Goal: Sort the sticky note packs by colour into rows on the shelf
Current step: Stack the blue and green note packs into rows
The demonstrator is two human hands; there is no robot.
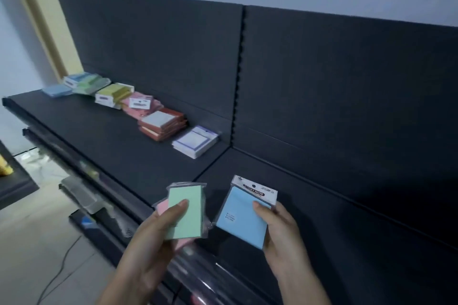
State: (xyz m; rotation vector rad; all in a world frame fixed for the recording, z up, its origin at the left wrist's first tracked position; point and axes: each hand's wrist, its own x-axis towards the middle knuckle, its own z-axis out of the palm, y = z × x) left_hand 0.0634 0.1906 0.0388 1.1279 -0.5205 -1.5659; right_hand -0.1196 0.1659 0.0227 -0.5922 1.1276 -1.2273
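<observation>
My left hand (151, 238) grips a green sticky note pack (188, 215) stacked on a pink pack (162, 207), thumb pressed on the green face. My right hand (282, 230) holds a blue pack (241, 218) with a "STICKY NOTE" header, thumb on its front. Both hands hover over the front edge of the black shelf (111, 141). Along the shelf's back lie a blue pack (55, 90), green packs (90, 84), yellow packs (112, 96), pink packs (141, 105), red-edged packs (162, 124) and white packs with purple borders (195, 141).
A black back panel (347, 82) rises behind the shelf, with a slotted upright (239, 77) between two bays. Lower shelf edges with clear price strips (81, 193) run at the left. A cable (62, 270) lies on the pale floor.
</observation>
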